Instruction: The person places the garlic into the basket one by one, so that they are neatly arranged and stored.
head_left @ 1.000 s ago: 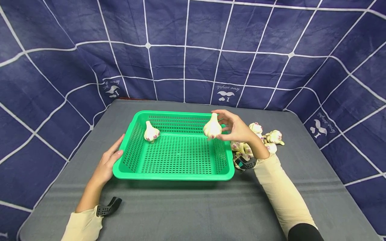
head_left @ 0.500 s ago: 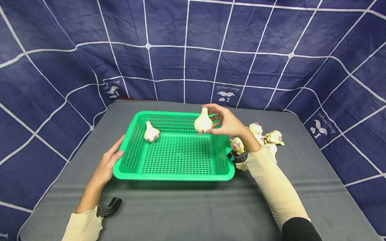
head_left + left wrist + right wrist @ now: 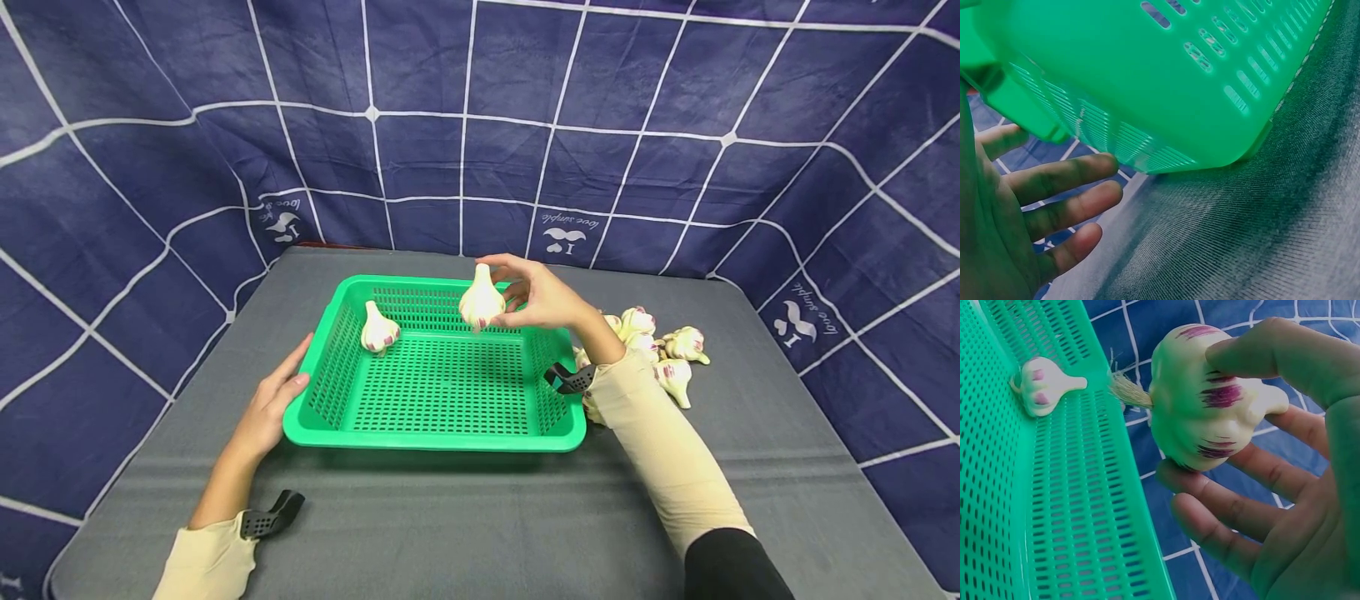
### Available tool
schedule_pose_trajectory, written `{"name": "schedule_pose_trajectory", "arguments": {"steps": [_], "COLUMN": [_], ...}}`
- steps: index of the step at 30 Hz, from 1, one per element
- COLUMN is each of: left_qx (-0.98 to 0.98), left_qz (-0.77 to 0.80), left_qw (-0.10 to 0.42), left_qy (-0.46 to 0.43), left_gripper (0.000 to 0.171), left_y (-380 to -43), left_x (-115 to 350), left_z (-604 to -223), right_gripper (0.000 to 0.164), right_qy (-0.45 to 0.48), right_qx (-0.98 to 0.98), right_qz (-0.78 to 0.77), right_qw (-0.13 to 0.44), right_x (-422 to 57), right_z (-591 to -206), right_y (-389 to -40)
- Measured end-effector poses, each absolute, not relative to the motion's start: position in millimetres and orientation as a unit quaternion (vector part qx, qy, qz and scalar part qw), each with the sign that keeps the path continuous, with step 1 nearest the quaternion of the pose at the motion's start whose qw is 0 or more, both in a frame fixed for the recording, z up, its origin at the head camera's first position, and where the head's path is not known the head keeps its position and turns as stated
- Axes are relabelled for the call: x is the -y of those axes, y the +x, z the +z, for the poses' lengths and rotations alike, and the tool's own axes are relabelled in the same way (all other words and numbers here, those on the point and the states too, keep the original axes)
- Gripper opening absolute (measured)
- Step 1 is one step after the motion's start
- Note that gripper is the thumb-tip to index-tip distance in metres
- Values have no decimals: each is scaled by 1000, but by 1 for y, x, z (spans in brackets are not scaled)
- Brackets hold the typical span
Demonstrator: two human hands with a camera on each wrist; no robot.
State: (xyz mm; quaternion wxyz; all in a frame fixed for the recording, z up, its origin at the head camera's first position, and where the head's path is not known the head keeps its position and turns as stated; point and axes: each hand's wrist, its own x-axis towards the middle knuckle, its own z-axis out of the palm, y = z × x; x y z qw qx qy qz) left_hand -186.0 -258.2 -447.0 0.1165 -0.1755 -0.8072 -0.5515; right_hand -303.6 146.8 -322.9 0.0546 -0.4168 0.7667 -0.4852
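My right hand (image 3: 536, 296) pinches a garlic bulb (image 3: 481, 303) by thumb and fingers, its stem end up, over the back right part of a green plastic basket (image 3: 435, 442). Purple streaks and a tuft of roots on this bulb show in the right wrist view. Inside the basket, near its left wall, another garlic bulb (image 3: 378, 333) leans with its stem up. My left hand (image 3: 268, 404) lies against the basket's left rim, thumb at the edge. In the left wrist view, straight, spread fingers (image 3: 1075, 209) extend beside the basket's outer wall.
Several garlic bulbs (image 3: 684, 343) lie in a pile right of the basket, partly hidden by the right forearm. Grey cloth (image 3: 450, 525) covers the table. A blue curtain (image 3: 420, 158) with white lines stands behind and at both sides.
My right hand has carried the garlic bulb leftward and slightly upward in view, from the basket's right edge to over its interior. The left hand and basket keep their places.
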Motion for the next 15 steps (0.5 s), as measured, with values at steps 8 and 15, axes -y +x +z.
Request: {"name": "schedule_pose_trajectory", "arguments": {"steps": [8, 15], "left_qx": [808, 808], "left_qz": [-550, -548], "left_qw": [121, 125], "left_qy": [-172, -176], "left_gripper": [50, 50], "left_y": [-185, -185], "left_x": [258, 258], "left_z": [-444, -444], "right_gripper": [66, 48], "right_qy": [-408, -403], "right_qx": [-765, -749], "right_qz": [-495, -517], "right_qw": [65, 95], "right_x": [-127, -111], "right_z": [-321, -328], "right_y": [-314, -319]}}
